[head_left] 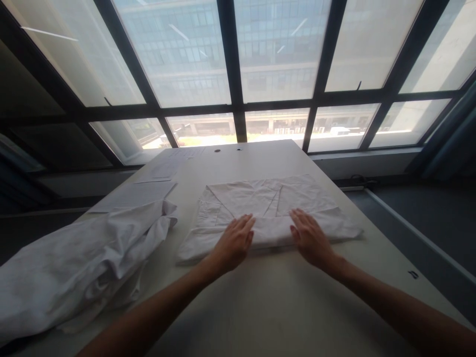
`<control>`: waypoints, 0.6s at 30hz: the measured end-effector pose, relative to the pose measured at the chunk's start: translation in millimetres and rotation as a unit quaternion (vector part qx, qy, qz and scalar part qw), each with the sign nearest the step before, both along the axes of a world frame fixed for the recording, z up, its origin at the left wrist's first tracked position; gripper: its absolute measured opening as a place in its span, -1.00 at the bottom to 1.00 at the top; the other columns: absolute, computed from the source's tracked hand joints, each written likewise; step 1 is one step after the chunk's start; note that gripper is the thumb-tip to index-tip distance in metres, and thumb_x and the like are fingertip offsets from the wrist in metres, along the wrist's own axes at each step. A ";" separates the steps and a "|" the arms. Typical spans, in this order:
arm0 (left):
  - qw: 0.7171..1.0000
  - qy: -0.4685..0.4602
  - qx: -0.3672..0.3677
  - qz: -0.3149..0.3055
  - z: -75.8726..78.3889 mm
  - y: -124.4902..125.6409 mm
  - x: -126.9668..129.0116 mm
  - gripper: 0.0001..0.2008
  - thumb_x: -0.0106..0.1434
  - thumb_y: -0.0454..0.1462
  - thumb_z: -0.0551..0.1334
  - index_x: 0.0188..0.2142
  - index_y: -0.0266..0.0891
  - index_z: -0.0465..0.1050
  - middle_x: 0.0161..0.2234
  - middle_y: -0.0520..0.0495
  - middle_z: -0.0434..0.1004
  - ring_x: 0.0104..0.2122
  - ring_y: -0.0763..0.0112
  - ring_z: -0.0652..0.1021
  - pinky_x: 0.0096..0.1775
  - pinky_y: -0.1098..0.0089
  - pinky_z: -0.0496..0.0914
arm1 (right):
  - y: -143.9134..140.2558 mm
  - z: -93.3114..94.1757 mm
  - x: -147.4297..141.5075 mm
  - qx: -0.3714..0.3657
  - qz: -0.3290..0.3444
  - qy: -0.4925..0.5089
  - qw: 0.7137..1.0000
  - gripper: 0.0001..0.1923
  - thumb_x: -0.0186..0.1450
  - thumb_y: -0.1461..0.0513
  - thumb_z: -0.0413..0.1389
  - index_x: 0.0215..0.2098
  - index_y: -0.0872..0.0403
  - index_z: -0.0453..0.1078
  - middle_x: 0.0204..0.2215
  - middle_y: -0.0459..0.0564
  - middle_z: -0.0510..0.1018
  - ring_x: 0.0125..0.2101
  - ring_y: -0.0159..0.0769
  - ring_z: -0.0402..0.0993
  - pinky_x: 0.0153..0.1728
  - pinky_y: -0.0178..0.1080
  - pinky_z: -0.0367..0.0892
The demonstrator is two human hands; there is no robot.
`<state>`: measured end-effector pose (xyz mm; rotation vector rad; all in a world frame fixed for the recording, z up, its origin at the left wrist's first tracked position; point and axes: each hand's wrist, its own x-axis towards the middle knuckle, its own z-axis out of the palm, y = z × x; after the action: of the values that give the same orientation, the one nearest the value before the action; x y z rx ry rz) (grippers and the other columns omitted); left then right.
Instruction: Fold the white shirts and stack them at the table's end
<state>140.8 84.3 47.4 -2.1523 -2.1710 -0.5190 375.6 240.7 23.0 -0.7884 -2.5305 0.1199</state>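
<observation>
A white garment (267, 198), folded into a flat, wide bundle, lies on the white table (275, 297). Its near edge is turned over into a strip, and diagonal creases cross its upper face. My left hand (235, 239) rests flat on the left-middle part of that strip, fingers stretched out and pointing away from me. On the right-middle part lies my right hand (310, 238), its fingers also extended. Cloth shows between the two hands. Whatever is under the palms is hidden.
A crumpled white cloth (82, 263) is heaped along the table's left side. Beyond it lie sheets of paper (156, 168). A small dark item (413, 274) sits near the right edge. Round holes mark the table's far end, close to tall dark-framed windows (275, 54).
</observation>
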 end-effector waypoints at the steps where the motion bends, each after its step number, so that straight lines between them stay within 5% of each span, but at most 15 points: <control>1: 0.999 -0.002 -0.020 -0.031 -2.6 13.4 16.5 -0.49 0.51 -0.20 -0.13 0.37 -0.25 0.18 0.37 -0.22 0.21 0.37 0.19 0.20 0.35 0.08 0.06 | -12.9 -3.4 -15.8 -0.017 0.021 -0.019 0.999 -0.43 0.48 0.15 -0.20 0.41 0.10 0.14 0.32 0.15 0.32 0.35 -0.03 0.11 0.31 0.04 0.06; 4: 0.995 0.001 -0.073 -0.065 -19.2 43.0 44.4 -0.44 0.50 -0.23 -0.14 0.44 -0.31 0.01 0.42 -0.24 0.07 0.42 0.18 0.08 0.36 0.06 0.01 | -30.0 -19.1 -44.8 -0.054 0.041 -0.074 0.995 -0.37 0.44 0.23 -0.17 0.45 0.21 0.05 0.38 0.24 0.19 0.40 0.03 0.01 0.33 0.11 -0.01; 8: 0.994 0.031 -0.084 -0.057 -44.4 50.8 41.0 -0.42 0.53 -0.14 -0.14 0.44 -0.34 0.01 0.44 -0.28 0.00 0.43 0.13 0.02 0.37 0.02 -0.04 | -13.0 -37.0 -39.2 -0.056 0.029 -0.088 0.994 -0.36 0.46 0.16 -0.14 0.47 0.12 0.00 0.40 0.18 0.14 0.41 0.03 -0.04 0.33 0.16 -0.05; 18: 0.995 0.036 -0.078 -0.056 -49.8 44.4 35.0 -0.41 0.54 -0.07 -0.13 0.44 -0.26 0.01 0.46 -0.22 -0.08 0.44 0.14 -0.04 0.38 0.03 -0.11 | 73.2 -63.4 71.9 -0.053 -0.193 -0.104 0.974 -0.32 0.48 0.00 -0.25 0.43 0.17 0.09 0.40 0.26 0.13 0.40 0.03 -0.03 0.32 0.22 -0.05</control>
<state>175.8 128.7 -2.4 -2.3422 -2.1291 -0.2778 447.5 313.8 -40.4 -1.3833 -2.5205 0.0435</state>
